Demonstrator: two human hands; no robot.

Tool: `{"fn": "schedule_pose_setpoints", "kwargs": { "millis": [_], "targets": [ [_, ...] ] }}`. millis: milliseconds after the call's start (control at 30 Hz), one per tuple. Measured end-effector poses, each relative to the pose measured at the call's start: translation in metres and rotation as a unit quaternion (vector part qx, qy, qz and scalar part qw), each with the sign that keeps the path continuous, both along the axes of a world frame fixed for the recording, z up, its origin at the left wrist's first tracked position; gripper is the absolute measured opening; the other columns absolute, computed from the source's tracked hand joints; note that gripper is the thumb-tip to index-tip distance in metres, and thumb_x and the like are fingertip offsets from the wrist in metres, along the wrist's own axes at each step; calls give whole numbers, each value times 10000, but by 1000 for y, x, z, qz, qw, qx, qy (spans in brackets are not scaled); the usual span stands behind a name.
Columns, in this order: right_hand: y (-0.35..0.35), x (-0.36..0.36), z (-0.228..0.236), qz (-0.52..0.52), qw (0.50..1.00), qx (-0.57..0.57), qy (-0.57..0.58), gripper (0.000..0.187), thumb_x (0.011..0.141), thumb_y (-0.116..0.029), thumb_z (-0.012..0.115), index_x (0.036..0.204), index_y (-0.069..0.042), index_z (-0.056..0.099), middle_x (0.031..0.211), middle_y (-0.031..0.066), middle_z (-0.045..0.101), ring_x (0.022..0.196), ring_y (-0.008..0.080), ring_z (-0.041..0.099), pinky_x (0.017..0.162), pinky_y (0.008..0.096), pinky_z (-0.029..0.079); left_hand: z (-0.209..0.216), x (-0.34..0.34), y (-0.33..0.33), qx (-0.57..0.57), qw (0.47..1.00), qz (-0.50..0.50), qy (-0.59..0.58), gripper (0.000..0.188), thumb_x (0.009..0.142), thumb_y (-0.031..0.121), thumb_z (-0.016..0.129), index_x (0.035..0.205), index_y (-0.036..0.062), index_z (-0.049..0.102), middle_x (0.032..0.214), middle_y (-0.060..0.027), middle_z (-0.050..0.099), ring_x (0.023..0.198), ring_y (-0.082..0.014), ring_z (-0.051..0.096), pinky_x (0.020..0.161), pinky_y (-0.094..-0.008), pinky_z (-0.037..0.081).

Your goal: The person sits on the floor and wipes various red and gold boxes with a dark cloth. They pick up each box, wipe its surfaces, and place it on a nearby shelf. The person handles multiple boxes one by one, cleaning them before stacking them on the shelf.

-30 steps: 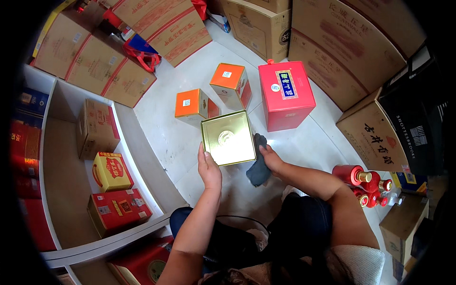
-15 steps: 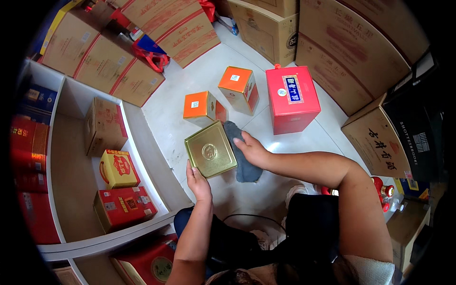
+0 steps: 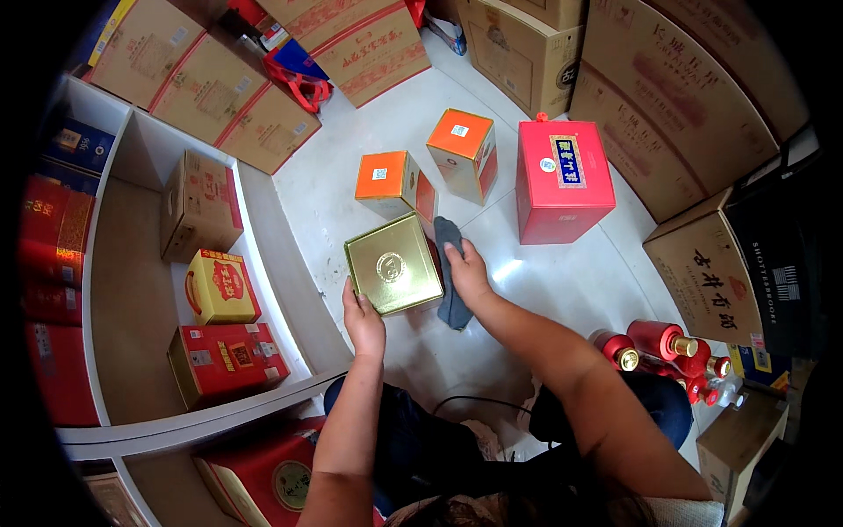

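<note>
A square gold tin with a round embossed emblem on its upper face is held above the floor. My left hand grips its lower left corner, fingers along the edge and underside. Against the tin's right side lies a folded grey cloth, pressed there by my right hand, which is closed on it. Just beyond the tin stand two orange-topped boxes, a shorter one and a taller one. A large red box is upright to their right.
White shelving on the left holds a brown carton, a yellow box and a red box. Stacked cartons line the far side and right. Several red bottles are grouped by my right knee.
My right forearm has swung lower, and the cloth has shifted from beside the tin's face toward its right side. The view has moved, bringing more red bottles into sight.
</note>
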State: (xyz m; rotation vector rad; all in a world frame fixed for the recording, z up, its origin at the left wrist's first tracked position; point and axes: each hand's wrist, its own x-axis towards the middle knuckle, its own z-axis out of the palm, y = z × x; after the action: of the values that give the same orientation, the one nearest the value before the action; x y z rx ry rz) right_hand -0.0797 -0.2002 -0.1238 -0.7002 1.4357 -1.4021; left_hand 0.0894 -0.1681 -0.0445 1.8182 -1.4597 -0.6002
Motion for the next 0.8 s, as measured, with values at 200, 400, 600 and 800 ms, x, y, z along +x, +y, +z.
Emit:
{"fn": "schedule_pose_setpoints", "kwargs": {
  "millis": [200,400,600,800],
  "targets": [
    [-1,1,-13,-58,998,10,-6,371,868,-300,538,1089,-1,549,917,150,630,864,249,593,799,326,444,41,-31,-25,-28,921,-216,-324,442,883,226,502,1280,42,436,1392,-205,330,1299,-344,302,1071,-470,188],
    [6,5,18,-13,995,-97,29,417,857,-290,556,1160,-5,532,989,182,628,943,295,596,840,345,443,30,-36,-43,46,876,-301,-374,538,900,371,446,1367,120,357,1463,-143,221,1365,-304,160,1094,-491,77],
    [10,2,14,55,992,-96,58,397,892,-224,533,1223,-10,490,1147,106,568,1060,177,531,922,279,388,23,-34,-42,33,868,-303,-392,555,883,363,476,1361,105,361,1466,-152,211,1365,-313,157,1091,-498,67],
    [6,6,-101,49,987,143,52,405,892,-339,526,1153,-30,548,996,125,638,895,200,593,825,299,443,20,-40,-44,34,876,-311,-366,554,874,335,494,1357,97,364,1471,-144,205,1369,-310,143,1090,-497,52]
  ]
}}
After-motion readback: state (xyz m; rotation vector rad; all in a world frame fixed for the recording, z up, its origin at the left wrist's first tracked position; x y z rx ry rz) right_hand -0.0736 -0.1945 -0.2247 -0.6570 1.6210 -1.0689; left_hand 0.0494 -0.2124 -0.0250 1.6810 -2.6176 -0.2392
